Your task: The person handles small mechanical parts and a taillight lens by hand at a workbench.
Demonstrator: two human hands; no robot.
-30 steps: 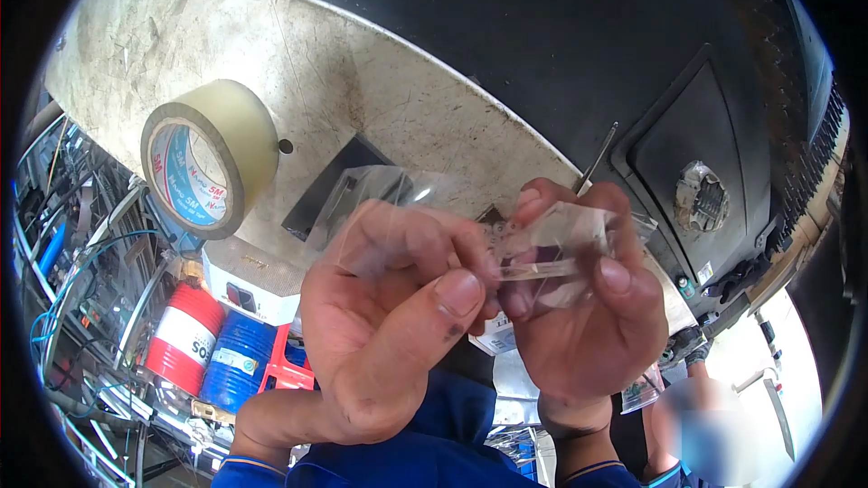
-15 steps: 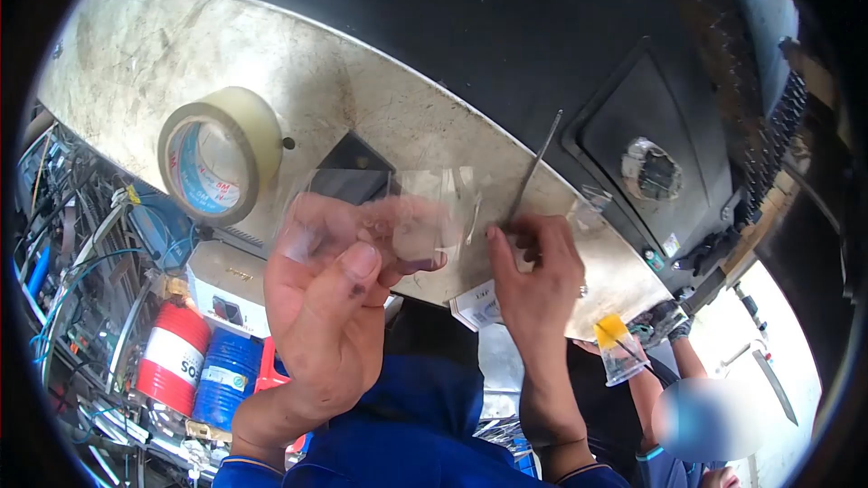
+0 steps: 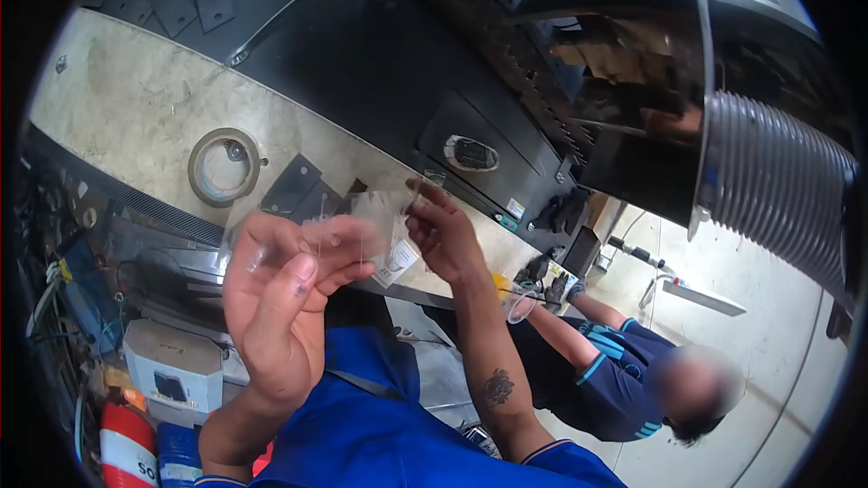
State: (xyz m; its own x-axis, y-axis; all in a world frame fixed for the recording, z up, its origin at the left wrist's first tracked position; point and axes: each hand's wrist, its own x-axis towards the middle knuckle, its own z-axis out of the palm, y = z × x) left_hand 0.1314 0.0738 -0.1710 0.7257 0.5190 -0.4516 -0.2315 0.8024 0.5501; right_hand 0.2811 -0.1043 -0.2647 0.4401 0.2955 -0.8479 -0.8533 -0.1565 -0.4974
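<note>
A piece of clear plastic film point(image 3: 369, 214) is held up in front of me above the bench. My left hand point(image 3: 278, 294) pinches it, thumb on the near side and fingers showing through behind. At the film's right edge is my right hand point(image 3: 443, 237), its fingers bent together; what lies between them is too small to make out. Beyond the film, dark flat plates point(image 3: 291, 185) lie on the pale bench top point(image 3: 136, 81). A roll of clear tape point(image 3: 198, 177) rests to their left. Below my right hand is a white printed card or box point(image 3: 399, 262).
Dark machine panels point(image 3: 362, 63) run along the bench's far side. On the right, a ribbed hose point(image 3: 782, 185) hangs close, and another person in a dark shirt point(image 3: 597, 389) is at the bench. A white box point(image 3: 172, 366) and a red drum point(image 3: 127, 447) stand lower left.
My view has swung, bringing the hose and more of the other person into sight. My right hand has come closer to the film; the thin metal rod beside it no longer shows clearly.
</note>
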